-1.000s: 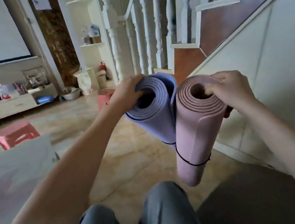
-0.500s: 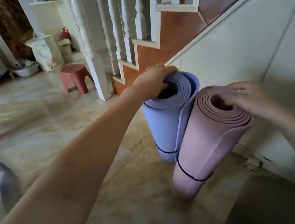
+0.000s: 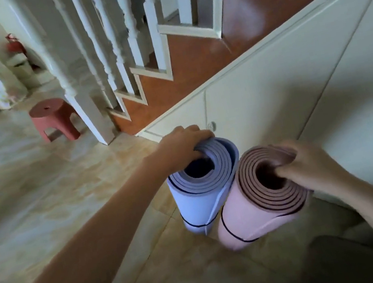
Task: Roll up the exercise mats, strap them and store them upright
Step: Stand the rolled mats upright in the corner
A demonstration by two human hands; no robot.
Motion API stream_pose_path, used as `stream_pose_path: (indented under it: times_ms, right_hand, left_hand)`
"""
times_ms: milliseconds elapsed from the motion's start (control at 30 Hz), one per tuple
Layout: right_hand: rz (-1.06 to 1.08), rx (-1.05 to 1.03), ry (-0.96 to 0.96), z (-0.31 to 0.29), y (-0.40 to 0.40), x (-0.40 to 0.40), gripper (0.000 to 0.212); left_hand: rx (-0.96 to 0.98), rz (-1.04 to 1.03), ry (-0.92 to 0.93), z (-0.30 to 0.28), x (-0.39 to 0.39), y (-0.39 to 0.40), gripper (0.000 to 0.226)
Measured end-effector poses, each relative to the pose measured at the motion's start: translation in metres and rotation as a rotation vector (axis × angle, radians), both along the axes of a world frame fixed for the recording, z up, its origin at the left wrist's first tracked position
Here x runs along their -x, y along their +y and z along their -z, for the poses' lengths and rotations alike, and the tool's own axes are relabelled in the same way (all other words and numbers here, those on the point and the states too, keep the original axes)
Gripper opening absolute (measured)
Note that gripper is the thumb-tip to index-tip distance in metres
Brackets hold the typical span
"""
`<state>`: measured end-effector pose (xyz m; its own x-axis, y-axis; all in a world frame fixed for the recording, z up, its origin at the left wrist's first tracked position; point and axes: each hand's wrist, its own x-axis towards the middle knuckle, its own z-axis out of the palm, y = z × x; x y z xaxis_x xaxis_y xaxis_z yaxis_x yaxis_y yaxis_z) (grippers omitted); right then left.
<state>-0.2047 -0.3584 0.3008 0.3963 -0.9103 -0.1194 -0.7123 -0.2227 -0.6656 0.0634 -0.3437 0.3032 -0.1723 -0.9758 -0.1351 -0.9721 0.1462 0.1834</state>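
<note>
My fingers (image 3: 202, 147) on the left hand (image 3: 181, 147) curl over the top rim of the blue mat (image 3: 202, 196), thumb tucked into its hollow centre, pinching the coiled layers. My right hand (image 3: 310, 169) pinches the rim of the pink mat (image 3: 255, 214) the same way. Both mats are rolled, each bound by a thin dark strap (image 3: 237, 237) near the lower end, and stand almost upright on the tiled floor (image 3: 40, 192), touching each other, just beside the white panel (image 3: 271, 91) under the staircase. They look light, soft and spongy, so I judge the rim will squash under a hard squeeze. A grip around the body, near the strap, should steady them better.
</note>
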Motion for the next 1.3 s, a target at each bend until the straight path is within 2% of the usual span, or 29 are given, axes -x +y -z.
stream_pose_path:
  times_ms: [267, 467, 600, 700, 933, 1100, 1200, 1300]
  right_hand:
    - [0.389, -0.076, -0.013, -0.159, 0.023, 0.083, 0.053]
    - [0.754, -0.075, -0.070, -0.193, 0.040, 0.149, 0.046]
    - [1.075, -0.101, -0.217, -0.182, 0.047, 0.185, 0.055]
    - [1.207, -0.061, -0.304, -0.170, 0.043, 0.202, 0.051]
    - [1.147, -0.290, -0.152, -0.126, 0.013, 0.248, 0.065]
    - [1.199, -0.342, -0.131, -0.108, 0.015, 0.287, 0.046]
    - [1.284, -0.365, -0.085, -0.100, 0.021, 0.314, 0.045]
    - [1.337, -0.358, -0.034, -0.094, 0.022, 0.333, 0.041]
  left_hand:
    - [0.012, 0.209, -0.080, -0.166, 0.081, -0.049, 0.045]
    - [-0.056, 0.366, -0.003, -0.217, 0.153, -0.073, 0.038]
    - [0.011, 0.506, -0.073, -0.217, 0.203, -0.095, 0.041]
    - [0.037, 0.580, -0.156, -0.210, 0.235, -0.124, 0.043]
    - [-0.018, 0.749, -0.158, -0.174, 0.296, -0.194, 0.044]
    - [-0.072, 0.850, -0.103, -0.170, 0.343, -0.221, 0.040]
    - [-0.078, 0.926, -0.112, -0.156, 0.367, -0.226, 0.043]
    - [-0.030, 1.031, -0.013, -0.141, 0.399, -0.229, 0.051]
